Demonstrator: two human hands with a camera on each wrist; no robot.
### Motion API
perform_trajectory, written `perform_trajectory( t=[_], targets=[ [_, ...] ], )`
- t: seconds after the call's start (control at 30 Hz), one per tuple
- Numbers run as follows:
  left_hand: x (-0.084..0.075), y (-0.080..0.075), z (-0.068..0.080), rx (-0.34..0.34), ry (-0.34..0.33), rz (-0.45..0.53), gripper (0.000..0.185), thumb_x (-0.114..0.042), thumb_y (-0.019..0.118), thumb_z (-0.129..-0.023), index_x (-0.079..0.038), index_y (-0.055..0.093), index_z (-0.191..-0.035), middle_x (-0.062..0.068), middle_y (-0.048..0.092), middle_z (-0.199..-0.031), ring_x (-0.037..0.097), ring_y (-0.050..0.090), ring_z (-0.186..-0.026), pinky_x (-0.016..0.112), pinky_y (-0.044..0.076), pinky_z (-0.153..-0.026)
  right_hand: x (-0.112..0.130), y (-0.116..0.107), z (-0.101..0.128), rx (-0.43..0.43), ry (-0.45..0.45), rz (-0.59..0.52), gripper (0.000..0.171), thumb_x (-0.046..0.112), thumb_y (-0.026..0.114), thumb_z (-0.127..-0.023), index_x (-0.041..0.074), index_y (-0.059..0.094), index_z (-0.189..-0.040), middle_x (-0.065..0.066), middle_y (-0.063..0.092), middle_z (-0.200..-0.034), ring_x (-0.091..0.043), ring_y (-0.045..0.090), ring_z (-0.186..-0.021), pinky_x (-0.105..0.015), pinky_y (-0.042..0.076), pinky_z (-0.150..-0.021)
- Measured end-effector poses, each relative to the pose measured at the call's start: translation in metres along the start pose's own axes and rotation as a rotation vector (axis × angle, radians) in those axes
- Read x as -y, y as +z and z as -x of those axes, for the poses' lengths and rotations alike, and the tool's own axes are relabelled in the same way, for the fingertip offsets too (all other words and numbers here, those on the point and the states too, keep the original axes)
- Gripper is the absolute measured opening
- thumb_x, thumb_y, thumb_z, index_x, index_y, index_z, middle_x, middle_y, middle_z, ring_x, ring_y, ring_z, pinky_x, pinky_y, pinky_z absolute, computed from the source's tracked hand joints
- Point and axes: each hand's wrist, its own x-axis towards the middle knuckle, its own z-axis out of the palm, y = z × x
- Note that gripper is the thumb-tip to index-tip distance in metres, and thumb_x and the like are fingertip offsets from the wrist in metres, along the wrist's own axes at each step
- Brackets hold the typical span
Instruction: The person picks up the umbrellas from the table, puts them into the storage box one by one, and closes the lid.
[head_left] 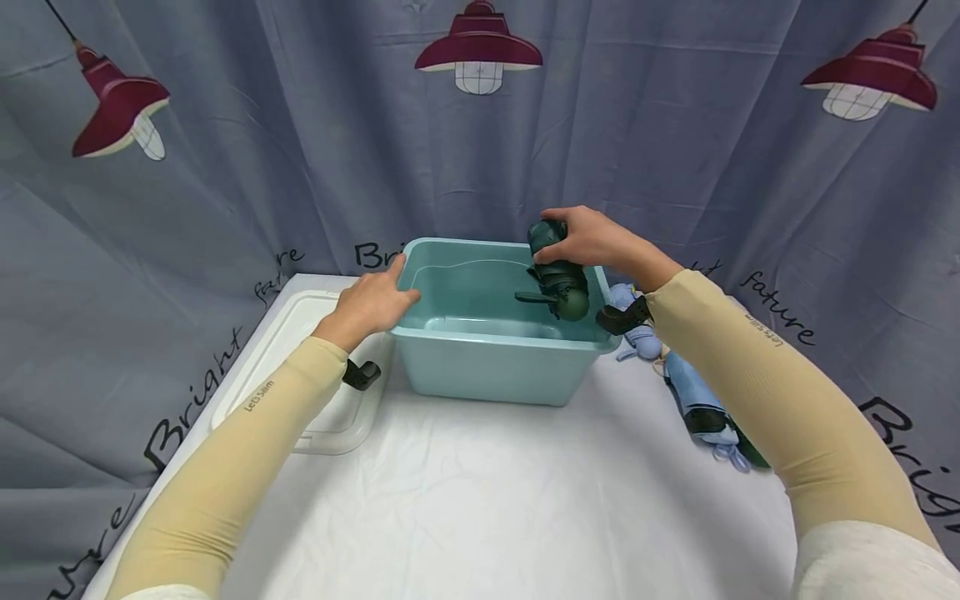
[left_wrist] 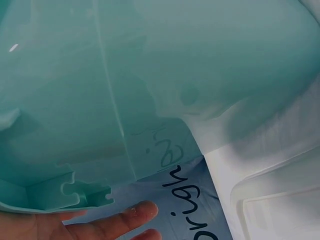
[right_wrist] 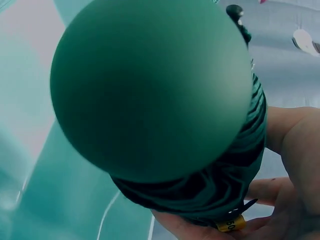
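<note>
Left hand (head_left: 372, 302) rests with relaxed fingers on the teal bin's (head_left: 480, 367) left rim, steadying it. Right hand (head_left: 592, 237) grips a folded dark green umbrella (head_left: 558, 279) over the bin; lowering and releasing it seems next.

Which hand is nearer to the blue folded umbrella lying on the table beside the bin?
Right. The right hand holds a green umbrella above the bin's right side, near the blue umbrella; the left hand rests on the bin far-left rim.
</note>
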Motion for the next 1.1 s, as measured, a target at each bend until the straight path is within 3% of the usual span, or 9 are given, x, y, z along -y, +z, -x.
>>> perform_trajectory(
  t=[0.2,0.43,0.73,1.1],
  targets=[
    [0.000,0.000,-0.001,-0.008,-0.003,-0.004,0.081,-0.049,0.042,-0.098,-0.023,0.005,-0.164,0.018,0.045,-0.154,0.036,0.053,-0.131,0.057,0.046,-0.090,0.019,0.012,-0.019,0.043,0.006,-0.034,0.084,0.032,0.072,-0.092,0.015,0.027,-0.161,-0.017,0.047,-0.149,-0.029,0.053,-0.123,-0.046,0.048,-0.100],
    [0.000,0.000,-0.002,0.003,-0.011,-0.002,0.081,-0.050,0.042,-0.098,-0.024,0.004,-0.164,0.017,0.040,-0.158,0.036,0.047,-0.137,0.058,0.045,-0.093,0.039,0.027,-0.036,0.100,-0.016,-0.021,0.082,0.034,0.071,-0.092,0.016,0.029,-0.160,-0.014,0.053,-0.142,-0.025,0.058,-0.110,-0.041,0.053,-0.082],
    [-0.001,0.001,-0.002,0.007,-0.017,0.006,0.081,-0.050,0.043,-0.098,-0.024,0.004,-0.164,0.017,0.044,-0.156,0.036,0.051,-0.133,0.056,0.046,-0.092,0.061,0.055,-0.057,0.181,-0.027,-0.050,0.081,0.034,0.072,-0.091,0.013,0.033,-0.159,-0.012,0.055,-0.134,-0.023,0.063,-0.102,-0.034,0.057,-0.073],
    [0.000,0.001,-0.002,0.027,-0.024,0.000,0.081,-0.051,0.042,-0.100,-0.025,0.001,-0.164,0.017,0.049,-0.151,0.035,0.056,-0.125,0.055,0.047,-0.089,0.074,0.083,-0.083,0.318,0.006,-0.070,0.082,0.030,0.072,-0.092,0.008,0.030,-0.159,-0.014,0.052,-0.138,-0.024,0.067,-0.102,-0.035,0.059,-0.078]
  ],
)
